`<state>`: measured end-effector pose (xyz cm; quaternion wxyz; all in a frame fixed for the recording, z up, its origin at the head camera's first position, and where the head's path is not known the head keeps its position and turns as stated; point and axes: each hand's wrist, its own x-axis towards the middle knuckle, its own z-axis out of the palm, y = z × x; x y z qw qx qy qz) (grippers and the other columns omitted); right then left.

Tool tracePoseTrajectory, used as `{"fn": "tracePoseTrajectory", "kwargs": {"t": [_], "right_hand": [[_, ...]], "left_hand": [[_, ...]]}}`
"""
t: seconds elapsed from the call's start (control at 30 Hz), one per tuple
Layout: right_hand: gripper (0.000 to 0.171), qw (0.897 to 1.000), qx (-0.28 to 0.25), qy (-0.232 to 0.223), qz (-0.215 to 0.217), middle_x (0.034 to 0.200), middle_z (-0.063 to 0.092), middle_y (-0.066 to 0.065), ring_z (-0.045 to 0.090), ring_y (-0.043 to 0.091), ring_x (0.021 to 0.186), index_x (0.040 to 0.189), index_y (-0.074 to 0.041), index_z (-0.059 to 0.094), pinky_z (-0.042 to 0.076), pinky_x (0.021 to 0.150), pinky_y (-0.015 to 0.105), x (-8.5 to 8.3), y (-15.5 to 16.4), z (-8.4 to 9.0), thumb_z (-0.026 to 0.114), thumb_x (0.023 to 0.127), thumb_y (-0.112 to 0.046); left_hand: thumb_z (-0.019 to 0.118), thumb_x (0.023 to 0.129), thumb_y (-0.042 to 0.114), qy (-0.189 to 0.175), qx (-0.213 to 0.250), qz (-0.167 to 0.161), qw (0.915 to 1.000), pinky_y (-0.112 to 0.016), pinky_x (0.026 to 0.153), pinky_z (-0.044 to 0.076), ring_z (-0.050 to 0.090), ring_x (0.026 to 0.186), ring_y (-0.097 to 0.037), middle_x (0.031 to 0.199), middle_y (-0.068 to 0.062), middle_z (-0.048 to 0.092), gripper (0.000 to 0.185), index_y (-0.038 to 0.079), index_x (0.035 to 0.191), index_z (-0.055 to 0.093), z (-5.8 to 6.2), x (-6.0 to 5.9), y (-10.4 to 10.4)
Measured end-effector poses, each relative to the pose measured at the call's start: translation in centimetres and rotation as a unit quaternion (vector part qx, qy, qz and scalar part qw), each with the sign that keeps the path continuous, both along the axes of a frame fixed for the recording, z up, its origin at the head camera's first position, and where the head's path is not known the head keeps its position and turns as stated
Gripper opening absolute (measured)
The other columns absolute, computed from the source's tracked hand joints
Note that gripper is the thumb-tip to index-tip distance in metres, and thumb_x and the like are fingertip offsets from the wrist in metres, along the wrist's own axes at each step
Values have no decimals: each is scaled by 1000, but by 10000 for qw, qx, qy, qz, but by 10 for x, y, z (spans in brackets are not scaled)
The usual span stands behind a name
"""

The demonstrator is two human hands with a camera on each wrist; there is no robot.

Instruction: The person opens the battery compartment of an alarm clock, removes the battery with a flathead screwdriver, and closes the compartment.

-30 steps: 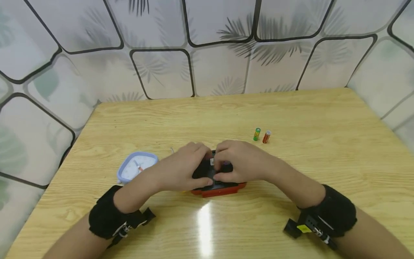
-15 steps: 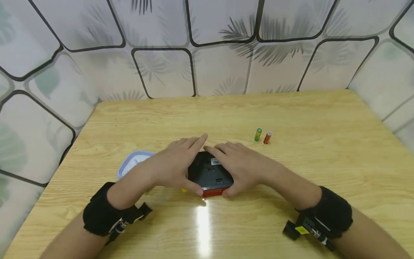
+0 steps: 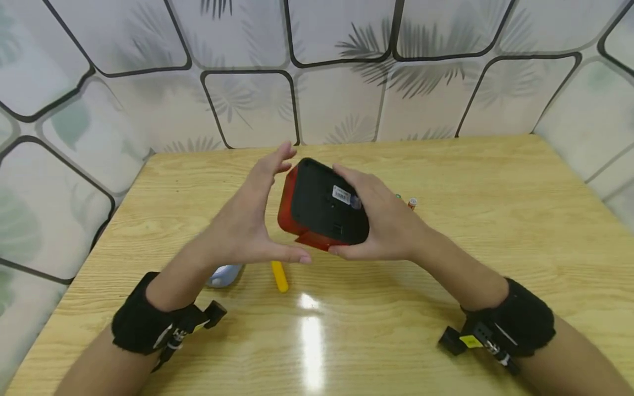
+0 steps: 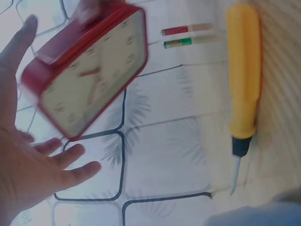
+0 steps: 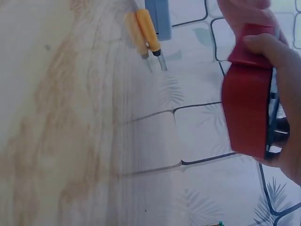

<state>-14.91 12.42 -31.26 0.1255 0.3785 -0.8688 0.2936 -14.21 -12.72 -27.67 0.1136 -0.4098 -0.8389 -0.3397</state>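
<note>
Facing the left-wrist view only, red clock (image 4: 87,75) dial

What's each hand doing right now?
Left hand: open, holding nothing, beside the red clock.
Right hand: fingers gripping the red clock, lifted off the table.

Clock (image 3: 322,206): glossy red plastic, matt blk back; table (image 3: 446,308): glossy wood.

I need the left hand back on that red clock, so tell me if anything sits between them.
Nothing visible does. The red clock is held up off the table in the grip of the right hand; the left hand is open beside it, with only air between. The yellow screwdriver lies below on the table.
</note>
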Motion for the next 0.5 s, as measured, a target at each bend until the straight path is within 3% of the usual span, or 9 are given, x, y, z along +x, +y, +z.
{"fn": "tracePoseTrajectory", "kwargs": {"t": [0.13, 0.27, 0.37, 0.5], "right_hand": [[107, 9900, -1369, -153, 301, 137, 46, 5, 47, 18, 120, 145, -14, 23, 46, 94, 40, 2, -3, 0, 84, 60, -36], [97, 9747, -2107, -276, 695, 137, 47, 9, 47, 23, 125, 142, -9, 26, 46, 95, 44, 8, -11, -1, 76, 68, -48], [97, 9683, -2297, -413, 886, 135, 48, 11, 46, 24, 126, 141, -6, 25, 44, 97, 47, 12, -16, -1, 69, 71, -56], [99, 9702, -2152, -565, 958, 137, 45, 9, 43, 23, 127, 143, -9, 21, 41, 100, 49, 14, -17, 1, 71, 70, -55]], "left_hand": [[76, 62, 58, -531, 1045, -571, 9915, -50, 107, 32, 31, 136, -21, 152, -5, 25, 127, 10, 150, -2, 1, 7, 10], [87, 63, 26, -1191, 1405, -1059, 9772, -42, 108, 33, 38, 129, -18, 141, -12, 40, 114, 2, 146, 13, 4, 18, 24], [85, 57, 1, -1159, 1482, -1195, 9748, -37, 100, 41, 47, 116, -18, 124, -16, 49, 94, -4, 133, 30, 4, 21, 33], [81, 58, 2, -891, 1603, -1070, 9772, -38, 94, 45, 49, 109, -19, 117, -14, 52, 81, -5, 125, 37, 3, 21, 37]]}}
